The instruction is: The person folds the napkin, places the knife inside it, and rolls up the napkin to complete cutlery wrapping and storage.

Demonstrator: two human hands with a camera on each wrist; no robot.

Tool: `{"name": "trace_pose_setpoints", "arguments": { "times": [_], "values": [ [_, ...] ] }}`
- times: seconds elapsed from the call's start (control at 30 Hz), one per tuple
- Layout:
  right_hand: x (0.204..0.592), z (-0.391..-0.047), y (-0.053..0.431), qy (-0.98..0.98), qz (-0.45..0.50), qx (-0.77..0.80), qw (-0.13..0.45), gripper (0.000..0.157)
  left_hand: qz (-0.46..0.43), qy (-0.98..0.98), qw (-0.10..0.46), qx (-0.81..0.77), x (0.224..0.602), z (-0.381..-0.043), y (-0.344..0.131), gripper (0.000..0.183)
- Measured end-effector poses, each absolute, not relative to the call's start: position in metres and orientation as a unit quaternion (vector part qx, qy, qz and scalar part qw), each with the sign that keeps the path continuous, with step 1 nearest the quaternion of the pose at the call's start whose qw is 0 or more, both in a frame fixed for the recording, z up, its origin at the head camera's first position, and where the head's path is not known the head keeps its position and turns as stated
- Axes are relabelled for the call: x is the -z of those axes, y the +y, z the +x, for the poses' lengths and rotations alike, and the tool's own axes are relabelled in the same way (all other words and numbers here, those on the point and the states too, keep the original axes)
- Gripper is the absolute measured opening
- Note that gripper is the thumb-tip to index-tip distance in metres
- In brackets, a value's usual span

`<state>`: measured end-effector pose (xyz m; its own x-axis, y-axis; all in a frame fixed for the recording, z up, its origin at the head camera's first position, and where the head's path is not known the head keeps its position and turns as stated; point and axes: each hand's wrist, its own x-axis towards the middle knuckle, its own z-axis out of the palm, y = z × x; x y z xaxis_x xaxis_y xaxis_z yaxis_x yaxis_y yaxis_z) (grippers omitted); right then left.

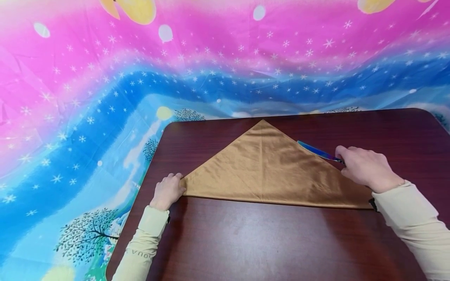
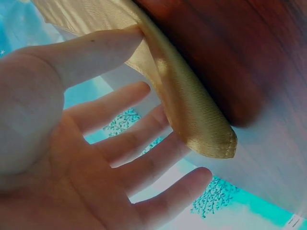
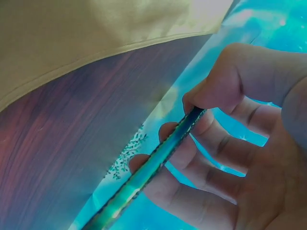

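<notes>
Dark tabletop (image 1: 246, 238) bears gold cloth (image 1: 260, 171), right corner hidden behind a sleeve (image 1: 413, 214).

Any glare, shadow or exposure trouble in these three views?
Head view: pale glare on the table in front of the cloth, darker patches either side; left wrist view: the left hand looks dim against a bright, washed-out backdrop; right wrist view: a bright highlight runs along the knife, the backdrop glaring cyan.

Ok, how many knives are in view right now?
1: the iridescent knife, held in the right hand, its blade along the right slanting edge of the gold cloth. Any under the cloth would be hidden.
</notes>
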<state>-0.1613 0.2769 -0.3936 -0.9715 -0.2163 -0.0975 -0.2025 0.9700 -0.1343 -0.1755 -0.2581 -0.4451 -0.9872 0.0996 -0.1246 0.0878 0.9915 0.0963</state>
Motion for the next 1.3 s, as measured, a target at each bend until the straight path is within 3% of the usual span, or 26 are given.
{"name": "trace_pose_setpoints", "arguments": {
  "times": [0.73,1.3],
  "values": [
    [0.392,-0.155,0.251,0.988,-0.138,0.061,0.016,0.018,0.058,0.995,0.063,-0.05,0.447,-0.176,-0.261,0.043],
    [0.397,-0.153,0.231,0.984,-0.164,0.067,-0.005,0.028,0.06,0.994,0.072,-0.055,0.446,-0.176,-0.261,0.042]
  ]
}}
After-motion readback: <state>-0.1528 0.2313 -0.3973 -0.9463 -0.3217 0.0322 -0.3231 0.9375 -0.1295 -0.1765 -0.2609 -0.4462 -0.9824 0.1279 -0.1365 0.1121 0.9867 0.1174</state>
